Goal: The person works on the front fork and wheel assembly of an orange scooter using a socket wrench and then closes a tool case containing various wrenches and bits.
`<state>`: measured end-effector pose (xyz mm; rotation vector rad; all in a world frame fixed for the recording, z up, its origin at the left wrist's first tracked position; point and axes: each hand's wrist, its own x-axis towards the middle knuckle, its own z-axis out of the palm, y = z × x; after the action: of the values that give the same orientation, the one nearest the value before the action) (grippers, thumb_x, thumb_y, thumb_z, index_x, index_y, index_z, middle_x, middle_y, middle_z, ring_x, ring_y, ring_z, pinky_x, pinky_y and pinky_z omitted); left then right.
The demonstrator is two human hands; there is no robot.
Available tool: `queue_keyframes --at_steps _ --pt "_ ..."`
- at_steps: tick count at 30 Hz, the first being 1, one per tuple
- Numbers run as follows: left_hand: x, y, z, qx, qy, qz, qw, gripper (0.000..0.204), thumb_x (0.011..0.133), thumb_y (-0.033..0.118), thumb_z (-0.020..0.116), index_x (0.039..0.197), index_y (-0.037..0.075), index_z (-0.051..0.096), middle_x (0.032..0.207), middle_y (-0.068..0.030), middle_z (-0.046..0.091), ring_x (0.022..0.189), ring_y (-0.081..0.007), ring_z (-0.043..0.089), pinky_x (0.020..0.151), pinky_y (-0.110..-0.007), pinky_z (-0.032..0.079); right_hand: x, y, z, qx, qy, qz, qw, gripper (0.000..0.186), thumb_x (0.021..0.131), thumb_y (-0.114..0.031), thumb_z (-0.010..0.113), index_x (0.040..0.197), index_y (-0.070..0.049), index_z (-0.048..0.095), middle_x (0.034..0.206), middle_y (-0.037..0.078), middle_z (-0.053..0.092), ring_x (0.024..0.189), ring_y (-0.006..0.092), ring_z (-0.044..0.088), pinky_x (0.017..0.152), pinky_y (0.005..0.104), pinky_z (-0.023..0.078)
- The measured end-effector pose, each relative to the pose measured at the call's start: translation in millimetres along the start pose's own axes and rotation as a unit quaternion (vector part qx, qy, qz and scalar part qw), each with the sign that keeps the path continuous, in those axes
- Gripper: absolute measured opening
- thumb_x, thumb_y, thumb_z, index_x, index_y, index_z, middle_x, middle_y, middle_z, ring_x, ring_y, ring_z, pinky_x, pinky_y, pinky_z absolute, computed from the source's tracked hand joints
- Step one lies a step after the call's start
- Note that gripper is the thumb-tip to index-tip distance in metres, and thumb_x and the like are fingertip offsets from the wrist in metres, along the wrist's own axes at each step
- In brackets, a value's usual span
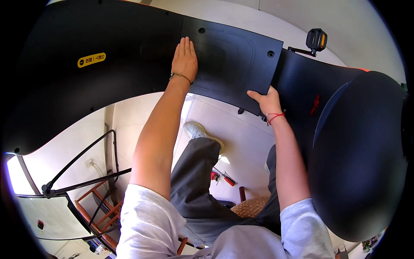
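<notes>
Possible skewing or pinched fingertips, from uneven pressure across flat, black, four-sided panel [228, 64], plastic by appearance, lying between long curved black shell [125, 43] and rounded black seat [362, 159]. Left hand [184, 60]: flat at panel's left edge, fingers together, unclamped. Right hand [268, 100]: at near right corner, thumb on top, grip beneath hidden, impossible to tell. Finish: satin, with shallow curved grooves, recessed round holes [271, 54].

Most fingers of the right hand [269, 103] are hidden from me — behind the panel [233, 64]; lower left, small items [96, 247] — too tiny to identify.
</notes>
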<state>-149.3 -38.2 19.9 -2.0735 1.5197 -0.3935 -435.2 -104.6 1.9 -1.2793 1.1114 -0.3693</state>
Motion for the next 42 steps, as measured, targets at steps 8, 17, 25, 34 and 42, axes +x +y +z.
queue_keyframes --at_steps 8,17,25,34,42 --pt "-12.2 -4.2 -2.7 0.042 -0.028 0.011 0.999 0.053 0.096 0.018 0.037 0.144 -0.004 0.029 0.152 -0.0188 0.026 0.143 -0.0309 0.023 0.116 -0.04 0.016 -1.8 -8.9 6.3 -0.126 0.027 -0.029 0.991 0.043 0.071 -0.019 0.081 0.102 0.005 0.061 0.097 0.019 0.069 0.09 0.0296 0.067 0.081 0.0354 0.051" --pt "-60.1 8.7 -0.6 0.118 -0.08 0.069 0.987 0.053 0.096 0.017 0.036 0.145 -0.004 0.029 0.154 -0.0184 0.023 0.144 -0.0311 0.02 0.117 -0.042 0.013 -16.9 -52.8 0.5 -0.409 0.046 0.084 0.907 0.057 0.073 -0.036 0.074 0.105 0.008 0.055 0.101 0.027 0.064 0.096 0.0378 0.064 0.083 0.0425 0.052" --pt "-57.1 23.4 -2.0 0.128 -0.146 0.015 0.981 0.054 0.098 0.018 0.034 0.146 -0.004 0.025 0.156 -0.017 0.019 0.144 -0.0322 0.017 0.117 -0.045 0.012 -67.3 -50.3 17.8 0.003 0.154 0.008 0.988 0.031 0.079 -0.025 0.067 0.085 0.003 0.055 0.076 0.013 0.06 0.071 0.0213 0.059 0.067 0.0348 0.047" --pt "-117.6 55.2 -47.0 -0.532 0.018 -0.035 0.846 0.054 0.085 0.019 0.058 0.134 0.0 0.045 0.143 -0.0202 0.04 0.131 -0.0355 0.039 0.109 -0.04 0.032 -102.1 -51.2 52.1 0.144 -0.059 0.045 0.987 0.035 0.085 -0.03 0.061 0.09 0.004 0.064 0.074 0.011 0.063 0.073 0.015 0.058 0.068 0.0314 0.045" --pt "-254.8 126.0 -138.4 -0.854 -0.129 -0.168 0.475 0.037 0.081 0.003 0.056 0.117 -0.004 0.054 0.107 -0.0189 0.063 0.106 -0.0246 0.06 0.09 -0.036 0.046 -135.4 -51.7 71.1 0.072 -0.107 -0.027 0.991 0.036 0.083 -0.02 0.063 0.059 0.0 0.045 0.052 0.0 0.041 0.054 0.0082 0.034 0.049 0.0303 0.031"
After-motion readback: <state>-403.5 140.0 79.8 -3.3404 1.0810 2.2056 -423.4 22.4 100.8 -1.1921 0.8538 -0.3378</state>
